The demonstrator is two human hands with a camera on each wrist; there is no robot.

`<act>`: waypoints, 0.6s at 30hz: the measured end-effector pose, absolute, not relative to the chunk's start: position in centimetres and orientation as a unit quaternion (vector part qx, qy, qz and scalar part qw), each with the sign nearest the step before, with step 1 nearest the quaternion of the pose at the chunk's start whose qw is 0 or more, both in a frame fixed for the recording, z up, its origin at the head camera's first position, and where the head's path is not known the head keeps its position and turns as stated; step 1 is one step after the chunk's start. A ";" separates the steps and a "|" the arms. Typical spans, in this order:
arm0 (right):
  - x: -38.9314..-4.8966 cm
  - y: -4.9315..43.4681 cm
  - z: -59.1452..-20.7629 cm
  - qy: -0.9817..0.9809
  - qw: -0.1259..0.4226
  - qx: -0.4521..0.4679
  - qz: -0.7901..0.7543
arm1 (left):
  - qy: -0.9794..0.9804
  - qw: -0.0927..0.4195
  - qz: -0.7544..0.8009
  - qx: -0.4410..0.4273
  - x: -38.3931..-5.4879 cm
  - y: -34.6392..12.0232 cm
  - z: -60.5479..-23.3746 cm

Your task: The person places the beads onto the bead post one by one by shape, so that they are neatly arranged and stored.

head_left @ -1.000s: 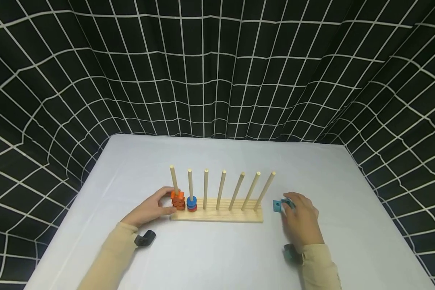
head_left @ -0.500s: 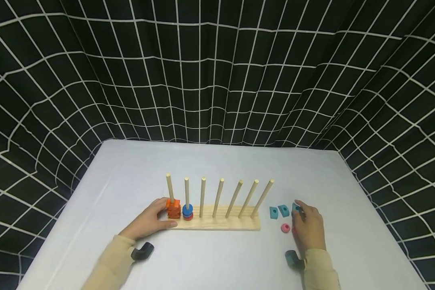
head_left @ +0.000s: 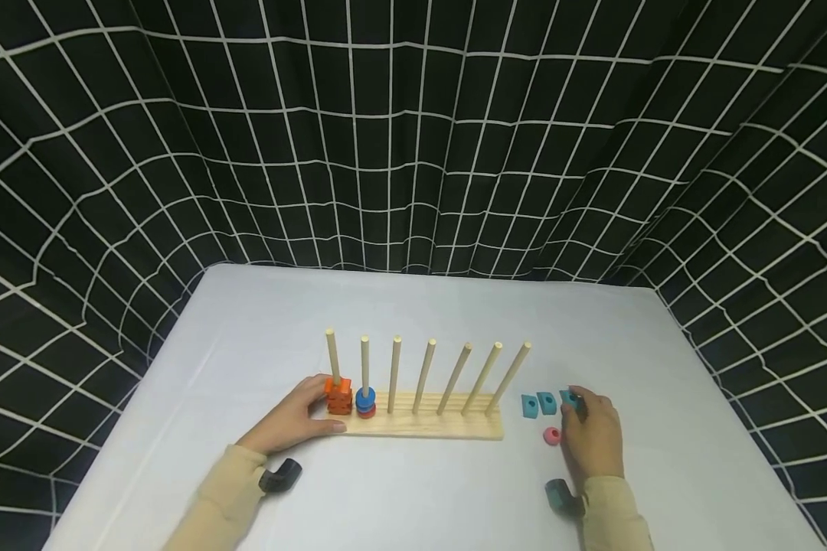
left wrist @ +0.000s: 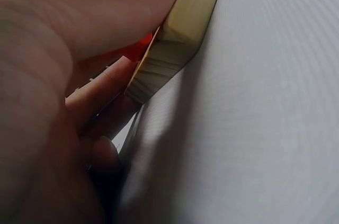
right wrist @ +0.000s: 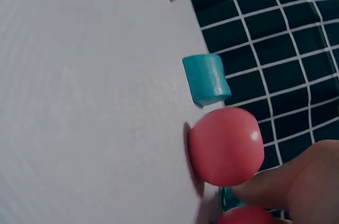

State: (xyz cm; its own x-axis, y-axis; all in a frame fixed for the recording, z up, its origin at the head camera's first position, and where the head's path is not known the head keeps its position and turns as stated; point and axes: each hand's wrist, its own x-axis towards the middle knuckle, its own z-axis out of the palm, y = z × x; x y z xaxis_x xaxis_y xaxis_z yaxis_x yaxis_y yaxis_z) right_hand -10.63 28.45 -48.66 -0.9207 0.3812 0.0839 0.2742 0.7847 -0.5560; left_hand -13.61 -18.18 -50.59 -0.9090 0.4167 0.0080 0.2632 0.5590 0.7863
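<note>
My left hand (head_left: 292, 417) grips the left end of a wooden peg board (head_left: 420, 427), thumb along its front edge and fingers behind. Orange-red blocks (head_left: 338, 398) are stacked on the leftmost peg; blue rings (head_left: 365, 398) over a red one sit on the second. Right of the board, my right hand (head_left: 596, 440) pinches a teal block (head_left: 569, 397) between thumb and fingers at the table. Two more teal blocks (head_left: 530, 406) lie in a row to its left. A pink bead (right wrist: 226, 146) rests by my right thumb, and a second pink bead (right wrist: 246, 216) shows partly below it.
Several bare pegs (head_left: 423, 367) rise from the middle and right of the board. The white tabletop (head_left: 400, 497) spreads around it. A black curtain with a white grid (head_left: 413, 153) surrounds the table's back and sides. Dark wrist mounts (head_left: 280, 476) stick out from both sleeves.
My right hand has shifted right from the first teal blocks to the third. The teal blocks now lie spread in a row, and pink beads have come into view. My left hand stays on the board.
</note>
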 end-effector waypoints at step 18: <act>-9.9 20.3 -34.6 -0.869 0.409 0.086 0.265 | 0.874 0.089 0.437 0.196 -14.0 -18.4 -51.3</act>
State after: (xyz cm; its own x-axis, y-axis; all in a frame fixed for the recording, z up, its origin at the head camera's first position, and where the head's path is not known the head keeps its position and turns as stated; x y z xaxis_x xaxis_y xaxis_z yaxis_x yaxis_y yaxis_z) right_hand -9.94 20.33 -34.60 -0.6511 0.0678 0.7559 -0.3658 0.8447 -0.3908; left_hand -13.95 -18.39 -51.30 -0.9073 0.4202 0.0156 0.2647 0.5420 0.7976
